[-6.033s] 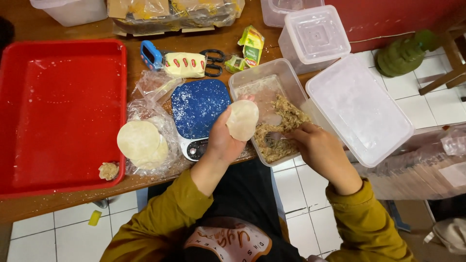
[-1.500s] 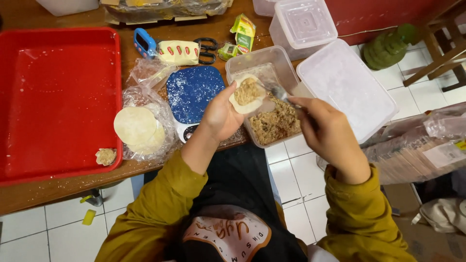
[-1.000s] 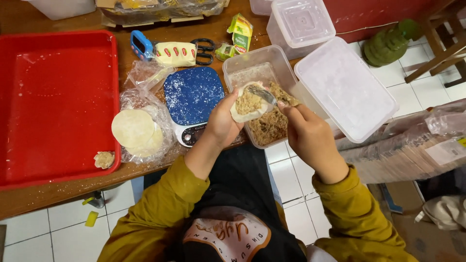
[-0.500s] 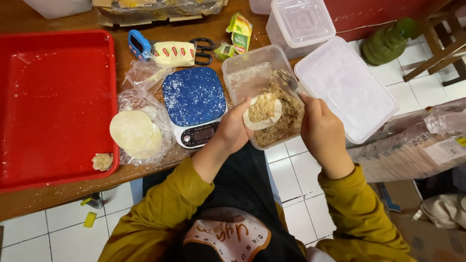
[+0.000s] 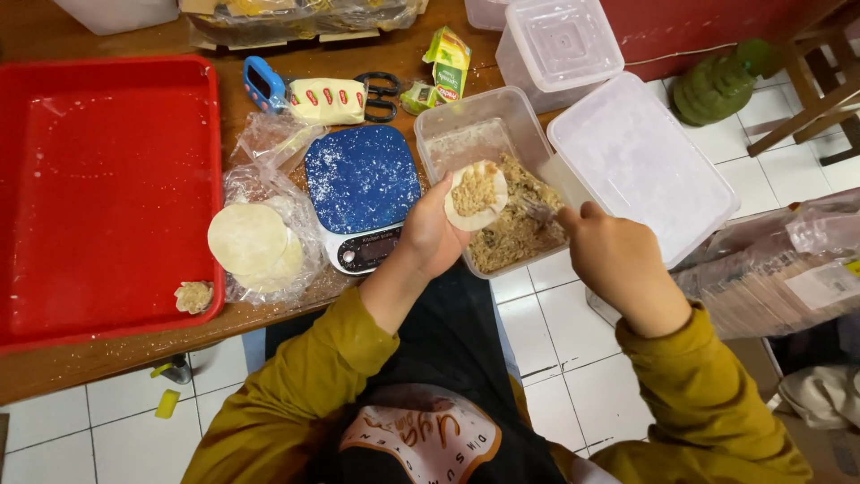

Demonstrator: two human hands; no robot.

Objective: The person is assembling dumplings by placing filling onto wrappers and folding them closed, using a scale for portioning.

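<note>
Minced brownish filling (image 5: 475, 190) sits heaped in the middle of a round pale dough wrapper (image 5: 476, 195), which the left hand (image 5: 433, 235) cups on its fingers just over the near edge of the brown wooden surface (image 5: 107, 354), above a clear rectangular plastic tub of the same filling (image 5: 488, 179). The right hand (image 5: 615, 258) is closed on a thin metal utensil (image 5: 538, 211) whose tip lies in the tub just beside the wrapper. Left of the tub stands a blue-topped kitchen scale (image 5: 362, 190), then a stack of round wrappers on clear plastic (image 5: 252, 243), and a big red tray (image 5: 103, 188) with one folded dumpling (image 5: 193, 296) at its near right corner.
</note>
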